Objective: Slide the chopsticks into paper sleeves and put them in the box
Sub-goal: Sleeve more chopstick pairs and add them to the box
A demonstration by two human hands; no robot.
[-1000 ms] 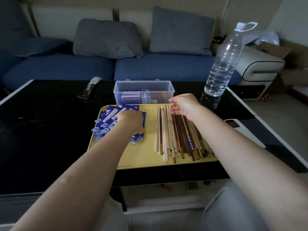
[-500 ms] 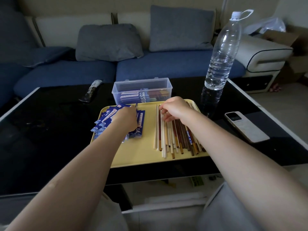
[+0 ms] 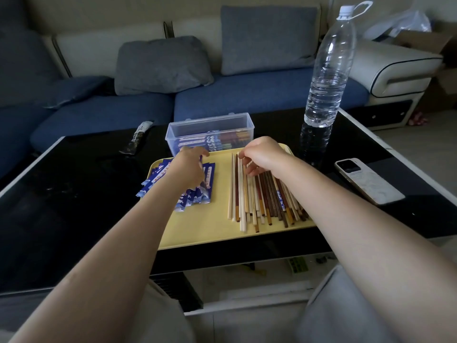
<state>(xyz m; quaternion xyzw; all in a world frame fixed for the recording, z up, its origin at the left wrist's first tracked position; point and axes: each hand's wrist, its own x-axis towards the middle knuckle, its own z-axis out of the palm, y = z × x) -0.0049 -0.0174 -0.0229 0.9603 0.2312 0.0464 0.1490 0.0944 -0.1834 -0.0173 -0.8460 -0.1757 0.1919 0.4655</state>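
Note:
A yellow tray lies on the black table. A pile of blue paper sleeves is on its left half. Several loose chopsticks, pale and dark brown, lie side by side on its right half. My left hand rests over the sleeve pile, its curled fingertips pinching the far end of a sleeve. My right hand is on the far ends of the leftmost chopsticks, fingers and thumb curled round them. Behind the tray stands the clear plastic box, holding several sleeved chopsticks.
A tall water bottle stands behind the tray to the right. A white phone lies on the table at the right. A small dark packet lies at the back left. A blue sofa runs behind.
My right hand has shifted left from the middle of the chopstick row to its leftmost sticks. My left hand has slid forward to the far end of the sleeve pile.

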